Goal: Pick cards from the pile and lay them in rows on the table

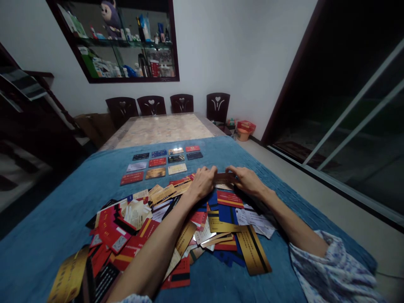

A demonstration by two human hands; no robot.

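Observation:
My left hand (203, 182) and my right hand (248, 178) face each other at the far edge of a heap of plastic cards. Between them stands a dark reddish-brown card (223, 178), with a paler edge below it; whether it is one card or a small stack I cannot tell. The fingers of both hands are curled closed at its two ends. Under my forearms spreads the loose heap, with a red card (229, 199), a gold card (254, 250) and many others overlapping. Beyond my left hand, cards lie in neat rows, among them a cream card (177, 168) and a gold card (155, 173).
A blue cloth (104, 176) covers the near part of the table; its bare patterned top (164, 126) shows farther off. Several dark chairs (217, 105) stand along the far side. An orange bin (243, 134) sits on the floor at the right.

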